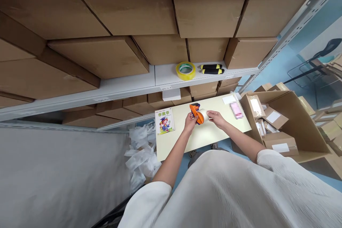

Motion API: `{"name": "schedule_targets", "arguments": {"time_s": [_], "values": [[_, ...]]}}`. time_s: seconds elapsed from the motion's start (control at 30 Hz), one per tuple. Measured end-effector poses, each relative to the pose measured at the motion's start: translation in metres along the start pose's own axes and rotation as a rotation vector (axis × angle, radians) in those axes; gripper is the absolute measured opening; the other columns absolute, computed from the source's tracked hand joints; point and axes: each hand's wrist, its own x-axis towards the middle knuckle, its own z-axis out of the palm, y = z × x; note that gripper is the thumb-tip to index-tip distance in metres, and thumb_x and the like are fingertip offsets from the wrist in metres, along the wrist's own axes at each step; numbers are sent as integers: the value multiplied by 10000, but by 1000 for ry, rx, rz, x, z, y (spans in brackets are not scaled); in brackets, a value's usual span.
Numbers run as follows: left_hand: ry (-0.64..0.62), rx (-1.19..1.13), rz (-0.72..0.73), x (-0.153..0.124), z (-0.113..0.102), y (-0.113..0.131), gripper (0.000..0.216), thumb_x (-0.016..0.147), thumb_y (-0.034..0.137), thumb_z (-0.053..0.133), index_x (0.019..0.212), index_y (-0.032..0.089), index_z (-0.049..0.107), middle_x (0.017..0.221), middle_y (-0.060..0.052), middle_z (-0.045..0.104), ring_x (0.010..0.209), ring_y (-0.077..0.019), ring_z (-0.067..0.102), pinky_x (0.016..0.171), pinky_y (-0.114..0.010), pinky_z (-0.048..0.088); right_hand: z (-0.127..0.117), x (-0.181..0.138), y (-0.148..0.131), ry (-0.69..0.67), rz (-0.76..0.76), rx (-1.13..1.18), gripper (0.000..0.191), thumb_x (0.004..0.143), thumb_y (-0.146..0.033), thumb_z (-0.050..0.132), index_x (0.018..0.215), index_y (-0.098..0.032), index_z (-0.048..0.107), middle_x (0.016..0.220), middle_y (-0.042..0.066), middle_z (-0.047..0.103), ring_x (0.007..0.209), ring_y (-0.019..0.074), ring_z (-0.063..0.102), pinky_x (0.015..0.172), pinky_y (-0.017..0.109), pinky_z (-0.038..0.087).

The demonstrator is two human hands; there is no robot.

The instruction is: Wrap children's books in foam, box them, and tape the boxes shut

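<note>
Tape dispenser [197,114], head view, held above the middle of the pale table [205,133]. The left hand [190,122] grasps its orange plastic; the right hand [216,118] grips the white-looking tape roll [203,115] between thumb and fingers; whether the roll is seated cannot be told. The plastic is probably light and stiff, the roll denser and smooth-sided; the orange body and the roll's rim appear the soundest holds. A booklet [164,121] lies on the table's left end. Beyond the table, a shelf [128,87] bears cartons [157,50] and two cutters [212,71]; right of the table, an open carton [307,121] holds parcels [276,140].
</note>
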Motion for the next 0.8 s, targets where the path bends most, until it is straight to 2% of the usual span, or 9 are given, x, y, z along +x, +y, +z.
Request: {"name": "schedule_targets", "arguments": {"time_s": [0.17,0.37,0.57,0.7,0.8], "values": [[-21,38,47,-2,4,2,583,804,378,916,1286,198,641,1177,-124,765,936,-231,774,828,-391,657,-11,4,-2,32,139,228,336,699,-410,942,860,-224,713,801,7,689,782,157,589,711,277,460],[-5,97,64,-5,6,5,625,792,419,934,1304,197,655,1226,-135,755,927,-220,768,810,-346,637,-15,7,1,52,203,282,235,779,-323,869,897,-230,688,785,10,668,750,161,578,666,274,450],[-54,83,4,-13,2,10,622,848,535,870,1327,199,659,1276,-165,745,1099,-284,754,843,-372,645,-7,1,11,-33,113,141,329,756,-454,900,896,-236,697,854,0,677,848,164,604,751,283,459],[-42,88,-68,-17,-6,13,699,842,591,862,1397,237,627,1304,-169,733,1121,-295,753,872,-400,643,-1,-4,18,-90,53,-20,351,760,-524,878,918,-241,744,911,5,704,922,177,615,833,309,469],[-42,22,-104,-17,-13,13,613,856,614,831,1319,255,649,1307,-157,741,1151,-294,745,908,-424,637,1,-6,22,-123,23,-112,343,764,-533,863,909,-241,756,944,11,726,946,188,617,875,334,473]]}}
